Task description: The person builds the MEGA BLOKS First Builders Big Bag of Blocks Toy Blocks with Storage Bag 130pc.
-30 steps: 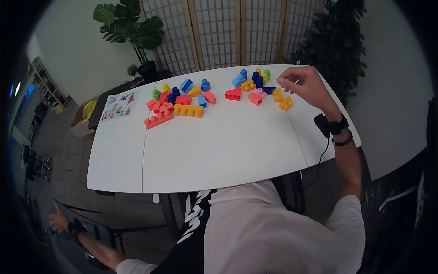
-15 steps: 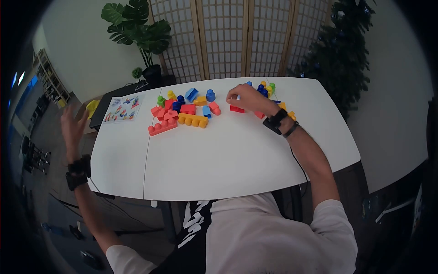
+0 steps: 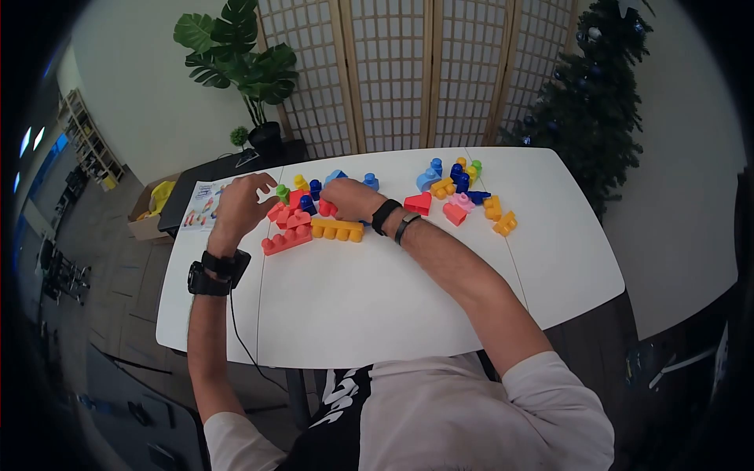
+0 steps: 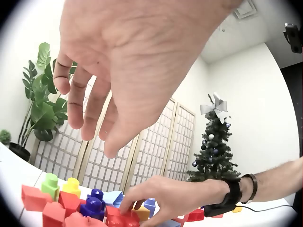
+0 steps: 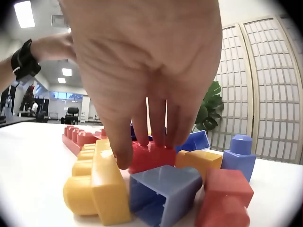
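Observation:
My right hand [image 3: 353, 199] reaches into the left pile of toy building blocks, its thumb and fingers pinching a red block [image 5: 151, 158]. Beside the thumb lies a long yellow block [image 5: 111, 184]. A light blue block [image 5: 163, 189] on its side and a smaller red block [image 5: 226, 196] are nearer the right wrist camera. At the pile's left edge my left hand [image 3: 245, 208] hovers with nothing in it, fingers loosely bent. Below it are a green block [image 4: 50, 185], a yellow block [image 4: 72, 187] and a dark blue block [image 4: 92, 208].
A second group of blocks, with a red block [image 3: 418, 204] and a yellow block [image 3: 505, 224], sits to the right on the white table [image 3: 393, 306]. A picture sheet [image 3: 202, 206] lies at the left, partly behind my left hand. A cable [image 3: 245, 341] hangs from my left wrist.
My right hand has moved left from the right group to the left pile and taken hold of a red block. My left hand has risen from beside the table to over the pile's left side.

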A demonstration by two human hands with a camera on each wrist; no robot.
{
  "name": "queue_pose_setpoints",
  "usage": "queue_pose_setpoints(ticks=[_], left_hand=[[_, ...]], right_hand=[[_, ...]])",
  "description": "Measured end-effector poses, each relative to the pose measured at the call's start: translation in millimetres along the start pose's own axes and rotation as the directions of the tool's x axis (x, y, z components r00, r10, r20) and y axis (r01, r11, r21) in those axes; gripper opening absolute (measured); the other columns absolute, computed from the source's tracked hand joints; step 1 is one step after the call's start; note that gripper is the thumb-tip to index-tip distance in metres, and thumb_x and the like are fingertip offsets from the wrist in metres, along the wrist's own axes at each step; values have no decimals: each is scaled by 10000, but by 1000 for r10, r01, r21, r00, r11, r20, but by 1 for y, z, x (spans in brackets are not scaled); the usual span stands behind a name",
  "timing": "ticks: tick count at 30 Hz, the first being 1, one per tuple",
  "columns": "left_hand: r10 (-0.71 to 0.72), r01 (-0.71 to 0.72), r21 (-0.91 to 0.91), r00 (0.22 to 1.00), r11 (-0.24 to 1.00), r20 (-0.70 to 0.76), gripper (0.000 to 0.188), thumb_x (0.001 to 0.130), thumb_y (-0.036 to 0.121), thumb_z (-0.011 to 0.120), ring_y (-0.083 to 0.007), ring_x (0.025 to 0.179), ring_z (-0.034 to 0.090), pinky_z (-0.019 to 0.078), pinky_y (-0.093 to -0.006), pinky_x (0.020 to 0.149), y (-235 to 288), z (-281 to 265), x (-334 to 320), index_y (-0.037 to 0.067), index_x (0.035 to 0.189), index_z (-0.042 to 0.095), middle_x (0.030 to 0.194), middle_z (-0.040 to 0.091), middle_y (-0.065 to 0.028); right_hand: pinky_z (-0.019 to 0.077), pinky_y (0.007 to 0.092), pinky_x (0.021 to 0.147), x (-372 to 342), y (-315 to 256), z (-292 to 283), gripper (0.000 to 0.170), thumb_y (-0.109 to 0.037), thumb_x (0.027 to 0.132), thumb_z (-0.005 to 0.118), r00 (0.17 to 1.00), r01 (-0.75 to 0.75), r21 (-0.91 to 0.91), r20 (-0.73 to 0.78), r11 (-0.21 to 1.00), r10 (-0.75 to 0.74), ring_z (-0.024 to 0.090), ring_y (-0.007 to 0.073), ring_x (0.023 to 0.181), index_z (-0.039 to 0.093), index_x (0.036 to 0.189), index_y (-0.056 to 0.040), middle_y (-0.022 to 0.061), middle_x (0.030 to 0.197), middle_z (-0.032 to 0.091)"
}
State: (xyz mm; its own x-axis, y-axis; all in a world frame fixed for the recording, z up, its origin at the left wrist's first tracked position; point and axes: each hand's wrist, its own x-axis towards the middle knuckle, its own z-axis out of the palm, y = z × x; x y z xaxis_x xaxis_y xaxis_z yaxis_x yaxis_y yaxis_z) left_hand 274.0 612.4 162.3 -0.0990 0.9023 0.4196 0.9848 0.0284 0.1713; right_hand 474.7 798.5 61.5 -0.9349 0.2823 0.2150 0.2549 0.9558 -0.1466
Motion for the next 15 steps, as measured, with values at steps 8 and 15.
queue_pose_setpoints(ticks=[8,15], left_hand=[[44,-45,-50,999,998,-3,290,840,276,880,-261,793,749,589,-399,707,13,3,-2,96,1050,792,987,801,-92],[2,-2,-26,1000,1000,-2,279,847,233,892,-215,767,733,581,-354,694,5,-10,-26,73,1053,794,957,794,-98]], right_hand=[[580,449,925,4,16,-3,256,-154,798,838,986,-91,68,-137,994,99,716,380,1047,743,980,-1,197,1037,751],[609,369,895,-86,20,-80,336,-188,850,791,948,-87,489,-228,868,223,760,285,932,761,1109,24,188,985,784]])
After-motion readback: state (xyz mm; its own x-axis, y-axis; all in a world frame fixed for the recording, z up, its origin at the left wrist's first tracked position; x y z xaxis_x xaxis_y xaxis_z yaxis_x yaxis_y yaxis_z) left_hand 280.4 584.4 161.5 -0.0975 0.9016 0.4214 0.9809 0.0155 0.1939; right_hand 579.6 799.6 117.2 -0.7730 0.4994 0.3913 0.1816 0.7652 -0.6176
